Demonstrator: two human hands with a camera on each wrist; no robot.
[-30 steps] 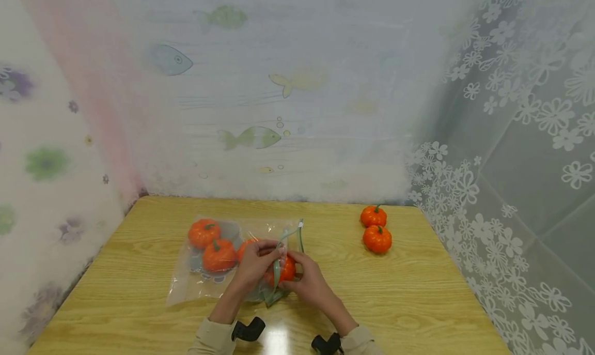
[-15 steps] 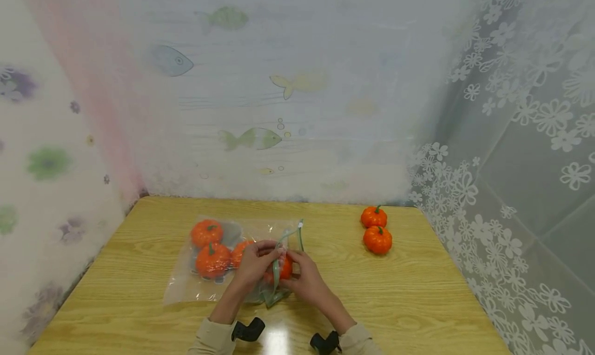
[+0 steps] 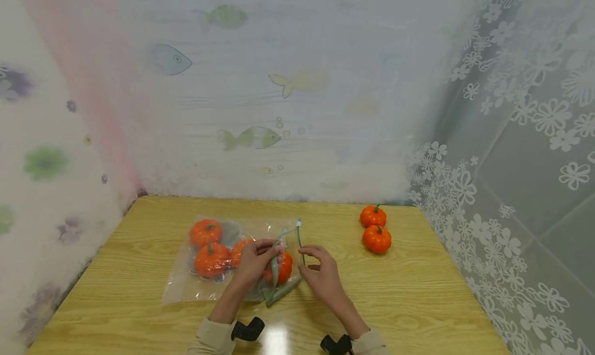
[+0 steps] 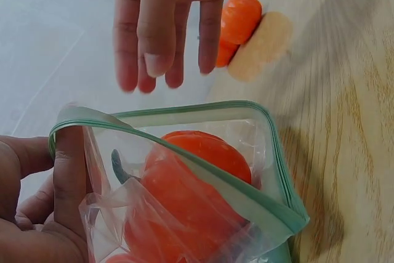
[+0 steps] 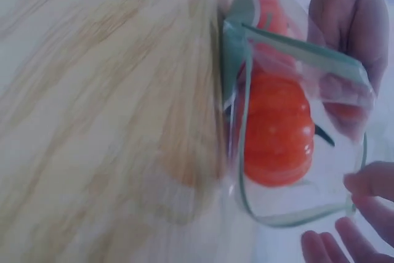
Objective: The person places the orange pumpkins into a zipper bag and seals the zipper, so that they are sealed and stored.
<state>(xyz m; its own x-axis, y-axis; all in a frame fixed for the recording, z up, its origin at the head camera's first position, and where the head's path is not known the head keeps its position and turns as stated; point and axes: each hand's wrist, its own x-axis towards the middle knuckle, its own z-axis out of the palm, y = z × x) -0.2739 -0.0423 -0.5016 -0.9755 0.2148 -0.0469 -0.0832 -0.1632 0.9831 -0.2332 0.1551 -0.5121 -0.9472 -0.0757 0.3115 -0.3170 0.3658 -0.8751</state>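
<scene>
Head view: a pumpkin (image 3: pixel 285 267) lies between left hand (image 3: pixel 253 264), pinching its bag (image 3: pixel 178 289), and relaxed right hand (image 3: pixel 324 274).

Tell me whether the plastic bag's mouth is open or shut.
Open. The green edges of the bag stand apart, the left hand holds one, and an orange pumpkin shows through the gap.

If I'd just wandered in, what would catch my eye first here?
Probably the bright orange pumpkins: four in the clear, green-rimmed bag, mostly on the left of the table, and a loose pair toward its far right. After that, perhaps the pale fish pictured on the back wall.
</scene>
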